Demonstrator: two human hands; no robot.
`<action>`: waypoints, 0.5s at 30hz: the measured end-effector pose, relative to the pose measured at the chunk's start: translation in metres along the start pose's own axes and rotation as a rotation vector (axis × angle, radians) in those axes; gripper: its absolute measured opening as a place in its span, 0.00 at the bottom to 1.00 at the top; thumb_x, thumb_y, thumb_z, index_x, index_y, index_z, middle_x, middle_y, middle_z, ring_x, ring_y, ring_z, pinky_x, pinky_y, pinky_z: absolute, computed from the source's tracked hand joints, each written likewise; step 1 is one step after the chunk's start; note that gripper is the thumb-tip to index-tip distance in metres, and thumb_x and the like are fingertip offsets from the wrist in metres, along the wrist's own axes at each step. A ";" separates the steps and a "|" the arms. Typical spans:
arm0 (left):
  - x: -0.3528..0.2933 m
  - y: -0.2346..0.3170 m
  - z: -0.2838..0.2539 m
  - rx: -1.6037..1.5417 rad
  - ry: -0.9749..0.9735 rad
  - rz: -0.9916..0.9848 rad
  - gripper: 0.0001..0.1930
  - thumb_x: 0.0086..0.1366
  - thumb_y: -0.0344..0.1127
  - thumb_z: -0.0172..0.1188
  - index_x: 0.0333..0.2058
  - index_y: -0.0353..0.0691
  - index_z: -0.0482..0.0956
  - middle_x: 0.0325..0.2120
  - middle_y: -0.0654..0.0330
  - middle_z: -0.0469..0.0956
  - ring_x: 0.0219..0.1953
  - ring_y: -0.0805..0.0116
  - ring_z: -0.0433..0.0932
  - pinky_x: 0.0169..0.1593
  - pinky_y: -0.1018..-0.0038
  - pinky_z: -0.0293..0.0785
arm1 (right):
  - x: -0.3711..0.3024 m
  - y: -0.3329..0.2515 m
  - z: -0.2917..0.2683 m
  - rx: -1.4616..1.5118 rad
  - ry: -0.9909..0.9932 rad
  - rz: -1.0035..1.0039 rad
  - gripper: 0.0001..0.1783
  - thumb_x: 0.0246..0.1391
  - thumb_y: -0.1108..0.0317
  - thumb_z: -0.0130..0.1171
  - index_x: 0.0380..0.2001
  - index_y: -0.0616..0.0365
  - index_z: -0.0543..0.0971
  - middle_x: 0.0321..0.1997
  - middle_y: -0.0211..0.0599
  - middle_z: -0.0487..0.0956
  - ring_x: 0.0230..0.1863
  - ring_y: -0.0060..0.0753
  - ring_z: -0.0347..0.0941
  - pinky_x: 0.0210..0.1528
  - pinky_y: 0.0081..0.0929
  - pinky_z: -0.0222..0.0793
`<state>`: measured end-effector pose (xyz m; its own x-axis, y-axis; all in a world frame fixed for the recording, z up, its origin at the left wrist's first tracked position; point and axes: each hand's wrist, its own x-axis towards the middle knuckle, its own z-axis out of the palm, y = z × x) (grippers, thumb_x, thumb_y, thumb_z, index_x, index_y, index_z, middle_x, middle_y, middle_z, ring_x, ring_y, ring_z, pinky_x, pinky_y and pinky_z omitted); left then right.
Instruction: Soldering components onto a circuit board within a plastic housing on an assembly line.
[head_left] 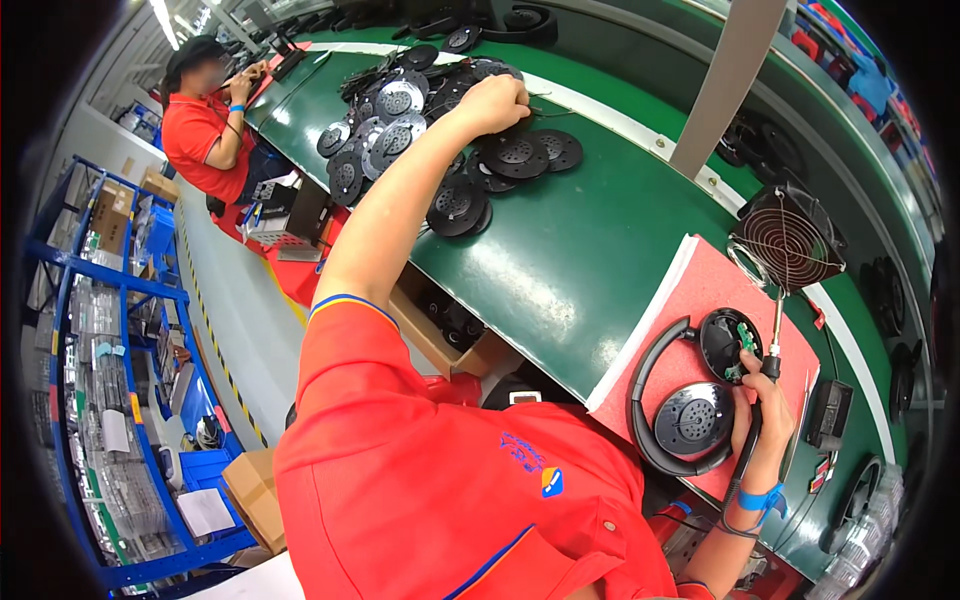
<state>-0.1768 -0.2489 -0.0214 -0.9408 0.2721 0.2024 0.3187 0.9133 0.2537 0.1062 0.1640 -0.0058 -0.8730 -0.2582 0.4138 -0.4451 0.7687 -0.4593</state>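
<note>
My left arm stretches far across the green bench. My left hand [497, 104] is closed, fingers curled down at the far edge of a heap of round black perforated discs [455, 203]; what the fingers hold, if anything, is hidden. My right hand [764, 405], with a blue strap at its wrist, is wrapped round a soldering iron [772, 362] whose metal shaft points away from me. Beside that hand lies a black headset [643, 375] on a pink mat [687, 283]. One earcup shows a perforated disc [692, 418]; the other is open, with a small green circuit board [745, 338] in it.
A fan with a copper-coloured grille [790, 243] stands beyond the mat. A grey post [728, 85] rises from the bench's far side. An open cardboard box [440, 335] with black parts sits below the front edge. Another person [205, 125] works at far left, near blue shelving [110, 265].
</note>
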 end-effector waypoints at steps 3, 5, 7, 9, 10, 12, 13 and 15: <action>-0.001 -0.002 0.003 0.064 0.056 0.014 0.08 0.49 0.30 0.55 0.27 0.37 0.81 0.28 0.49 0.78 0.36 0.51 0.77 0.42 0.62 0.73 | -0.001 0.003 0.001 0.012 0.019 -0.030 0.14 0.43 0.87 0.56 0.33 0.61 0.70 0.45 0.47 0.78 0.45 0.44 0.76 0.45 0.30 0.71; -0.004 0.000 -0.001 0.071 0.055 -0.009 0.08 0.49 0.30 0.54 0.27 0.36 0.80 0.29 0.48 0.78 0.36 0.50 0.77 0.41 0.63 0.72 | -0.001 0.002 0.001 0.038 0.014 -0.025 0.14 0.43 0.87 0.56 0.33 0.61 0.70 0.45 0.47 0.78 0.45 0.44 0.76 0.45 0.30 0.71; -0.010 0.002 -0.014 -0.152 0.158 -0.077 0.08 0.49 0.30 0.54 0.27 0.35 0.80 0.29 0.47 0.78 0.36 0.50 0.77 0.40 0.65 0.72 | -0.003 0.003 0.002 0.039 0.024 -0.025 0.14 0.43 0.87 0.57 0.33 0.60 0.70 0.44 0.48 0.78 0.45 0.44 0.77 0.44 0.30 0.72; -0.021 0.006 -0.030 -0.347 0.271 -0.023 0.09 0.54 0.32 0.56 0.28 0.32 0.78 0.26 0.53 0.79 0.32 0.61 0.78 0.38 0.71 0.71 | -0.003 0.001 0.002 0.060 0.029 -0.056 0.15 0.42 0.87 0.57 0.33 0.60 0.70 0.44 0.47 0.79 0.45 0.44 0.77 0.43 0.29 0.72; -0.024 0.013 -0.039 -0.477 0.212 -0.024 0.08 0.56 0.33 0.56 0.30 0.33 0.77 0.26 0.58 0.78 0.32 0.69 0.75 0.39 0.75 0.70 | -0.005 0.004 0.004 0.041 0.058 -0.073 0.15 0.42 0.87 0.58 0.33 0.60 0.71 0.43 0.48 0.79 0.40 0.42 0.78 0.41 0.28 0.72; -0.029 0.037 -0.053 -0.664 0.120 -0.007 0.08 0.59 0.33 0.57 0.31 0.33 0.76 0.25 0.65 0.76 0.32 0.77 0.72 0.40 0.81 0.68 | -0.006 0.003 0.001 0.053 0.065 -0.045 0.14 0.42 0.86 0.58 0.33 0.60 0.71 0.43 0.47 0.79 0.36 0.40 0.77 0.40 0.28 0.72; -0.034 0.055 -0.057 -0.723 0.083 0.014 0.07 0.59 0.32 0.57 0.31 0.33 0.76 0.25 0.65 0.75 0.32 0.78 0.72 0.40 0.82 0.67 | -0.008 0.002 0.000 0.067 0.071 -0.021 0.14 0.42 0.86 0.59 0.32 0.60 0.71 0.43 0.47 0.79 0.33 0.38 0.76 0.39 0.27 0.72; -0.050 0.103 -0.061 -0.722 -0.049 0.018 0.06 0.59 0.31 0.57 0.30 0.33 0.76 0.24 0.66 0.74 0.28 0.81 0.71 0.35 0.84 0.66 | -0.005 0.000 0.000 0.045 0.132 -0.072 0.14 0.41 0.85 0.59 0.32 0.60 0.71 0.42 0.46 0.79 0.28 0.34 0.73 0.36 0.25 0.71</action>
<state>-0.0902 -0.1869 0.0524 -0.9333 0.3138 0.1745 0.3155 0.4846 0.8159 0.1104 0.1659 -0.0077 -0.8061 -0.2298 0.5453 -0.5162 0.7236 -0.4582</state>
